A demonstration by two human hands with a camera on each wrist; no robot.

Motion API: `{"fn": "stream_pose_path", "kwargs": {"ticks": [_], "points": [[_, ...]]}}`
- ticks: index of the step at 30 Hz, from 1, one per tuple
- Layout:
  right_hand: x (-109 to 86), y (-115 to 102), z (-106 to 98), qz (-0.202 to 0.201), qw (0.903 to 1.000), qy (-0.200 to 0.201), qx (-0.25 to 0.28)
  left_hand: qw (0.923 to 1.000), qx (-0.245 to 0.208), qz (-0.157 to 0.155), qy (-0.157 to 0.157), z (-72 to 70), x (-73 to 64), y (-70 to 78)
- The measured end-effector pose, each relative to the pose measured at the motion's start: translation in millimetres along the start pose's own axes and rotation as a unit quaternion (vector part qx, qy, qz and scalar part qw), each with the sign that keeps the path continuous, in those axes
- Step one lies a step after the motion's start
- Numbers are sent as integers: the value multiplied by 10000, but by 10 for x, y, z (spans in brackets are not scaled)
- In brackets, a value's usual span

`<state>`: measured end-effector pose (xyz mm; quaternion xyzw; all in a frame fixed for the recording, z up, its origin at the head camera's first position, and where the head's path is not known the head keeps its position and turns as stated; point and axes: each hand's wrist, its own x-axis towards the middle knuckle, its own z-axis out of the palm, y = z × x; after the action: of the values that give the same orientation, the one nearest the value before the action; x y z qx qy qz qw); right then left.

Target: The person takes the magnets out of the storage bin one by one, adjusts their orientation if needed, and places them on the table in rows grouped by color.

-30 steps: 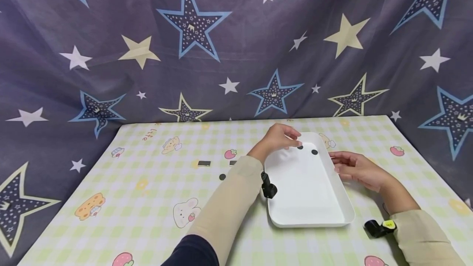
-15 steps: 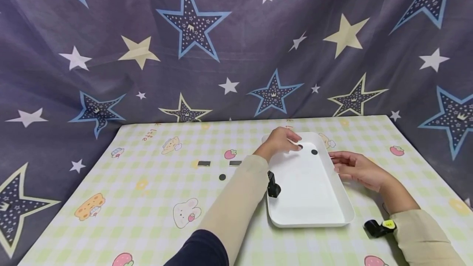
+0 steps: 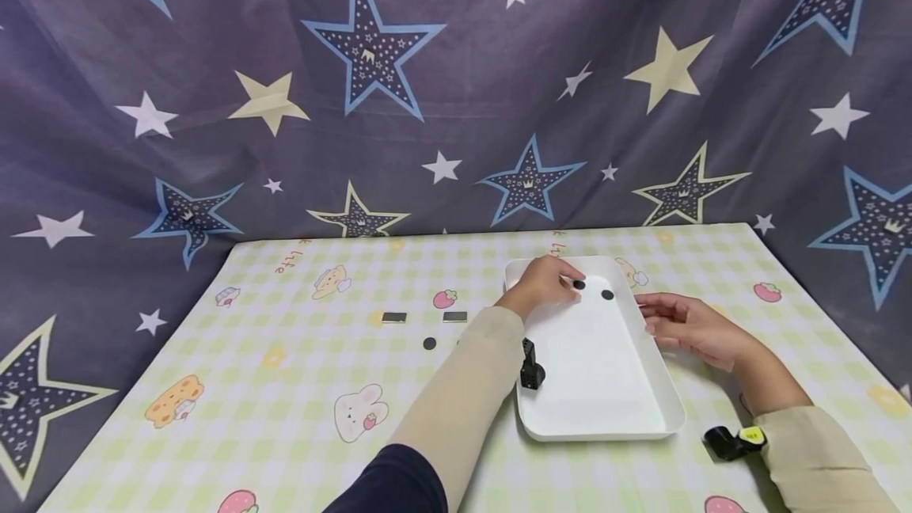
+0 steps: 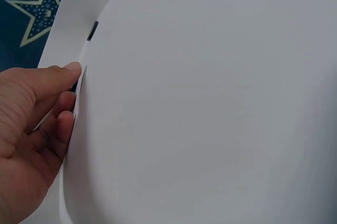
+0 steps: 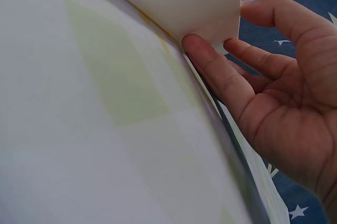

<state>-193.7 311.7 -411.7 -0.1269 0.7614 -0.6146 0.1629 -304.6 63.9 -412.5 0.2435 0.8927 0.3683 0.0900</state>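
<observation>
In the head view a white rectangular tray (image 3: pixel 594 386) lies on the table. My left hand (image 3: pixel 545 283) reaches over its left side, thumb and forefinger around a small black disc (image 3: pixel 579 285) near the far end. The left wrist view shows a dark sliver of that disc between the fingertips. A second black disc (image 3: pixel 607 294) lies in the tray, right of the first. Outside the tray's right wall, my right hand (image 3: pixel 691 329) touches it with loosely bent fingers, gripping nothing; the right wrist view shows fingertips against the wall.
Left of the tray lie two dark flat rectangles (image 3: pixel 454 317) and a black disc (image 3: pixel 430 343); another dark bit is mostly hidden behind the left sleeve (image 3: pixel 456 394). A checked cloth (image 3: pixel 285 434) covers the table, and a starry curtain (image 3: pixel 456 85) hangs behind it.
My left hand has moved slightly rightward and lower into the tray, its fingers coming around the disc. The disc, the tray and my right hand have stayed in place.
</observation>
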Motion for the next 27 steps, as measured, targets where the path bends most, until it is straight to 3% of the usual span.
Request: {"fn": "stream_pose_path", "kwargs": {"ticks": [27], "points": [[5,21,-5,-98,9999,-86,55,9984,-379,346,-233,-34,-98,34]]}}
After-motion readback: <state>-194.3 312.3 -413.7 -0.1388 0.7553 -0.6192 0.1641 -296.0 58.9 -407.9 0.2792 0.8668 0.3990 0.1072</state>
